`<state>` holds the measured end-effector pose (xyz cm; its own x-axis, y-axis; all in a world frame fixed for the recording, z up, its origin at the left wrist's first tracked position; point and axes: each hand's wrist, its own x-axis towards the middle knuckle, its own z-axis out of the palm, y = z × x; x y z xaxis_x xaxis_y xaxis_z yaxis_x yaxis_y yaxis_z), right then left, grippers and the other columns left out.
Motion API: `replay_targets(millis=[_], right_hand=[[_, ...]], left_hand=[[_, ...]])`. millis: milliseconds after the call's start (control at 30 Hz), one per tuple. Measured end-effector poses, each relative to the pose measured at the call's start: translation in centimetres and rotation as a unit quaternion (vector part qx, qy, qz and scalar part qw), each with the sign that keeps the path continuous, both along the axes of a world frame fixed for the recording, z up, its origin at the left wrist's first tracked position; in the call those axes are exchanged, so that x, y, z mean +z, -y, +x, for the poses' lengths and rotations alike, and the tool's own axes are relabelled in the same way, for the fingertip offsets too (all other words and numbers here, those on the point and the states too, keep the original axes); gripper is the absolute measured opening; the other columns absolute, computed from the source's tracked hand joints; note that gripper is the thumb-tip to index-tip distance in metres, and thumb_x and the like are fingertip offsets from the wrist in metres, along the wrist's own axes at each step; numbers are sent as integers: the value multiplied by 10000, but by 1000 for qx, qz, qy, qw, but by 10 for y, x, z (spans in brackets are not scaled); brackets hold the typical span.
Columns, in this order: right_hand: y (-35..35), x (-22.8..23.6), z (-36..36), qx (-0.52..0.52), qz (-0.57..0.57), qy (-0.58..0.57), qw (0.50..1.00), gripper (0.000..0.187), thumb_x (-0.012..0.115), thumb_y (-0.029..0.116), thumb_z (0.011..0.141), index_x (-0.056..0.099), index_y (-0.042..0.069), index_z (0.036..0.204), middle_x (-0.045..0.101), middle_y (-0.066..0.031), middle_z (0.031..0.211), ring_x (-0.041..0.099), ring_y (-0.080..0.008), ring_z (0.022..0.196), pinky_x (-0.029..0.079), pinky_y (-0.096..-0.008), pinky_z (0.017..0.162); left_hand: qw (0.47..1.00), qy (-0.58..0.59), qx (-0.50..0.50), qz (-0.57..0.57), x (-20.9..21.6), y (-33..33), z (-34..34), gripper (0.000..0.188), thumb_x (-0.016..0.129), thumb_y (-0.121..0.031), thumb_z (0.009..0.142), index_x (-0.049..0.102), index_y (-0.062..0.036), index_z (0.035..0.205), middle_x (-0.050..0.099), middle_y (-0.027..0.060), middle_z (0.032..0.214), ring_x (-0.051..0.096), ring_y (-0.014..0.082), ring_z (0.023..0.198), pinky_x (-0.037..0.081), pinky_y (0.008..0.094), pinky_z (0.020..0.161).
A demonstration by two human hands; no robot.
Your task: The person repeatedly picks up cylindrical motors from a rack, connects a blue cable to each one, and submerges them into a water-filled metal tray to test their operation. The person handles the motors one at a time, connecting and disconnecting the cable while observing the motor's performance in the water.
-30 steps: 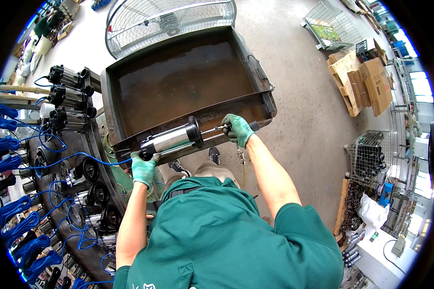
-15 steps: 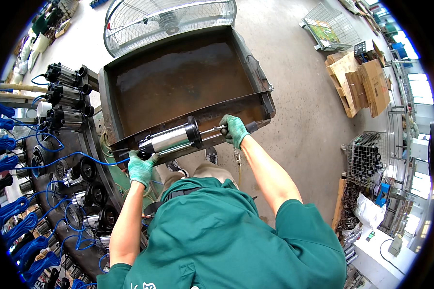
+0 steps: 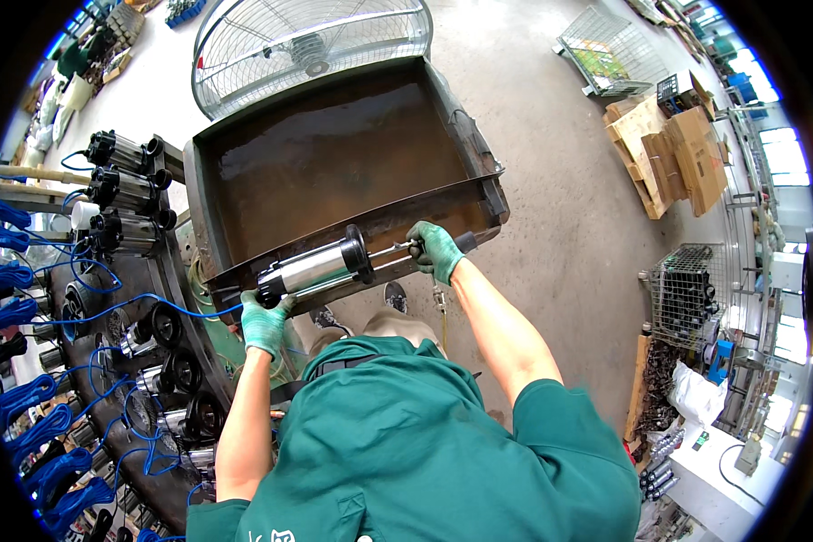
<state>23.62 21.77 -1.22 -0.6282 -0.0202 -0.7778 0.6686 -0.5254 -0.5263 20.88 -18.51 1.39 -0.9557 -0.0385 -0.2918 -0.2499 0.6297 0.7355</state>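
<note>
A silver cylindrical submersible pump (image 3: 309,269) with black ends lies tilted along the near edge of a water-filled metal tank (image 3: 200,200). My gloved left hand (image 3: 265,327) is closed around the pump's black left end, where a blue cable (image 3: 185,307) runs off to the left. Beyond the black flange, my gloved right hand (image 3: 437,251) grips a thin metal rod (image 3: 388,251) in line with the pump; its fingers hide part of it. A dark rounded tip (image 3: 466,241) shows past that hand. Below hangs a small metal fitting (image 3: 438,298) on a yellowish hose.
At left, a dark bench (image 3: 108,411) carries more pumps (image 3: 122,188) and several bundled blue cables (image 3: 45,429). A large caged fan (image 3: 312,54) stands behind the tank. Cardboard (image 3: 696,163) and a wire basket (image 3: 686,289) are at right.
The whole view has shifted slightly. Both hands keep their grips, and the pump stays at the tank's near edge with almost the same tilt.
</note>
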Motion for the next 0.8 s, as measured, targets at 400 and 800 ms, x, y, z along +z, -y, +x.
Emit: replay_targets(millis=[400,800], right_hand=[[-175,-34,-11,210,648,56,730,286,537,290,1074,603,56,1224,739,-253,1094,753,-415,970,628,-525,799],[-168,-1,-41,272,707,117,643,496,507,450,1036,621,97,1365,702,-266,1256,662,-448,1200,528,-568,1004]], left_hand=[[1000,-26,-2,-16,-11,0,3,662,932,-250,812,495,14,1233,708,138,1000,646,227,881,547,370,852],[999,11,17,28,9,-10,-1,608,924,-234,804,527,20,1188,725,159,1017,683,244,909,559,397,862]])
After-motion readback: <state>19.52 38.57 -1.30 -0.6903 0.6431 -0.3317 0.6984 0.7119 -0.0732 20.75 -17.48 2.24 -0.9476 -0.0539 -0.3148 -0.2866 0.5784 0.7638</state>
